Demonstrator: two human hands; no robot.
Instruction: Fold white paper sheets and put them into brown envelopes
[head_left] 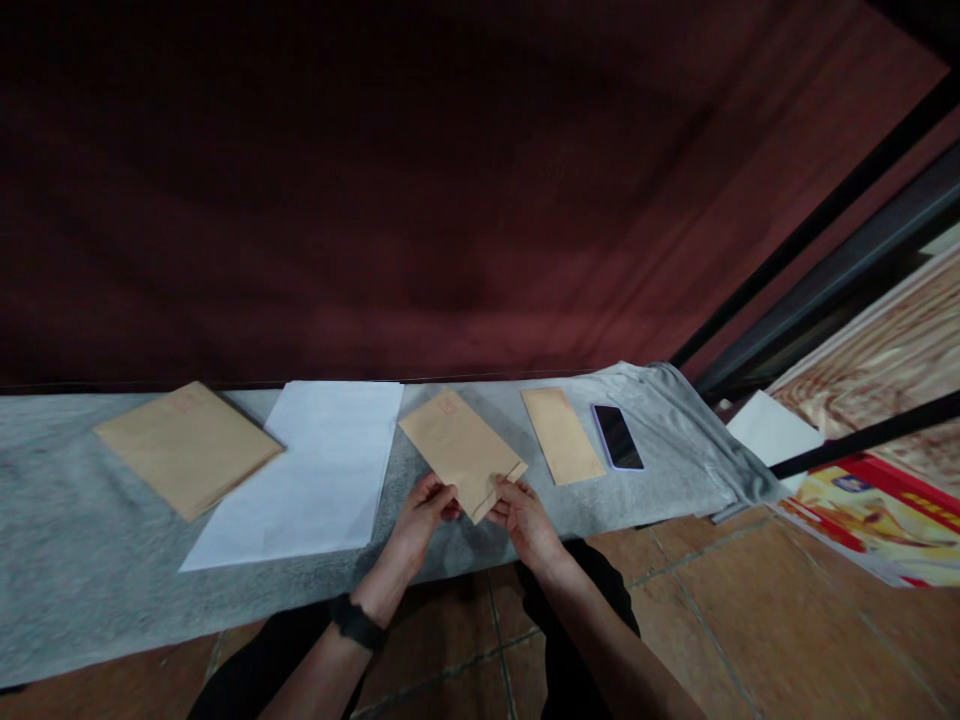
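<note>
A brown paper envelope [459, 440] with a small reddish print at its far corner lies slanted between my hands, its near end slightly raised. My left hand [426, 508] wears a black wristband and has its fingers curled at the envelope's left edge, thumb on top. On the other side, my right hand [525, 515] pinches the near right corner, where a second paper edge or flap shows. Parts of the fingers of both hands are hidden beneath the envelope.
White paper sheets [330, 470] lie to the left, partly under a stack of brown envelopes [187, 445]. On the right are a single envelope [562, 435] and a phone [618, 436]. A grey cloth [90, 570] covers the narrow table; a dark red curtain [450, 220] hangs behind.
</note>
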